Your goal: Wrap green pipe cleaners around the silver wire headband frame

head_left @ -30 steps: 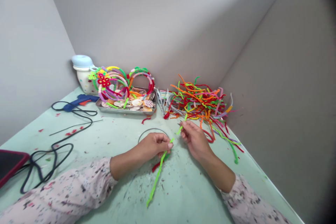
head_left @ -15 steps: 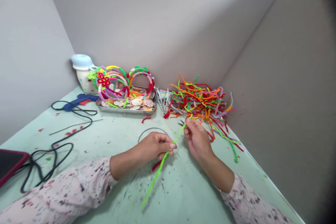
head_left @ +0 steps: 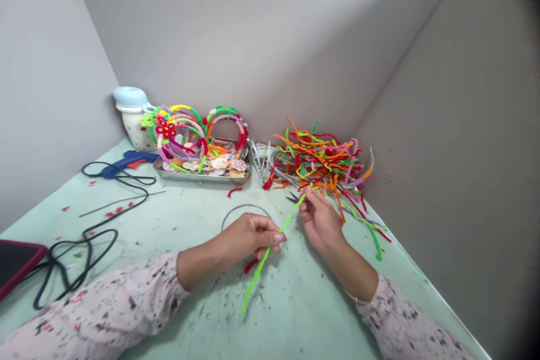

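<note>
A bright green pipe cleaner (head_left: 255, 283) runs slantwise between my hands. My left hand (head_left: 258, 235) is closed, pinching it near its middle between thumb and fingers, with one end hanging toward me. Farther out, my right hand (head_left: 319, 215) pinches it close to its other end. Behind my left hand a thin grey hoop (head_left: 247, 206) lies on the table, partly hidden by the hand. A short red fuzzy piece (head_left: 251, 265) shows under my left fingers. The dark tips of a pointed tool (head_left: 292, 198) stick out beside my right hand; the rest is hidden.
A metal tray (head_left: 202, 178) holds shells and colourful fuzzy headbands (head_left: 181, 132). Right of it is a tangled heap of pipe cleaners (head_left: 320, 154). On the left are a blue glue gun (head_left: 126, 163), a black cord (head_left: 88, 242), a lidded cup (head_left: 134, 118) and a red-edged device (head_left: 19, 264).
The green pipe cleaner has slid up through my left fingers, so its near end hangs shorter. My right hand has moved slightly to the right.
</note>
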`<state>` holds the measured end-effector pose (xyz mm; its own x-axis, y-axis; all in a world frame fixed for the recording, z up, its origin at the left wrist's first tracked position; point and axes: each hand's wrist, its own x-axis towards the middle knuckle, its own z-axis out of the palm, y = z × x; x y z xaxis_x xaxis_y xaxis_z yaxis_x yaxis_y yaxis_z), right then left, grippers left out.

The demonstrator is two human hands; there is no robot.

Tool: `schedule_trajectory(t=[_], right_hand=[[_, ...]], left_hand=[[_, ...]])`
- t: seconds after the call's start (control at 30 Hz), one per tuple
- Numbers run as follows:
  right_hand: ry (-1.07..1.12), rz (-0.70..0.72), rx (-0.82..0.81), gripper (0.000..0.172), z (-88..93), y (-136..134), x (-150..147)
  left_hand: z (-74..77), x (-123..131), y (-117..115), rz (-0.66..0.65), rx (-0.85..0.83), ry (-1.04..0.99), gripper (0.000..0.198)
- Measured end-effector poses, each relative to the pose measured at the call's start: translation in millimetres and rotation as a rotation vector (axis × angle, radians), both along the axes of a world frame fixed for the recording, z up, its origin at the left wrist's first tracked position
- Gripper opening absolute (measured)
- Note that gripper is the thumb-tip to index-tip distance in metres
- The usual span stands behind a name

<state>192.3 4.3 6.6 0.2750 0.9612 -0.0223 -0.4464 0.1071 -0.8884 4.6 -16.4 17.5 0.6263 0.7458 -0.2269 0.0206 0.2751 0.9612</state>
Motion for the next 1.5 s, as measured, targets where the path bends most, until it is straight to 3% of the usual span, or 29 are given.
schedule_trajectory(t=[0.1,0.33,0.57,0.93,1.1,1.5], right_hand=[[0.035,0.007,-0.014,0.024,0.1,2.5,1.4],[0.150,-0.137,-0.005,0.024,1.0,15.2,20.5],[0.221,-0.172,-0.015,0.023,-0.2,18.5,27.1],[0.231,-0.292,-0.017,0.023,3.1,24.7,40.4],[0.250,-0.306,-0.037,0.020,5.1,25.7,43.5],[0.258,-0.347,-0.033,0.014,5.7,30.5,53.9]], left_hand=[[0.2,-1.2,0.2,-0.014,-0.028,-0.002,0.031],[-2.7,-3.2,2.1,-0.066,-0.039,-0.022,0.027],[5.9,1.6,1.4,-0.039,-0.025,0.052,0.026],[2.9,-1.5,1.2,-0.113,-0.027,0.069,0.028],[6.5,-1.3,0.0,-0.079,-0.059,0.057,0.030],[-1.8,-4.5,0.7,-0.153,-0.114,0.032,0.022]])
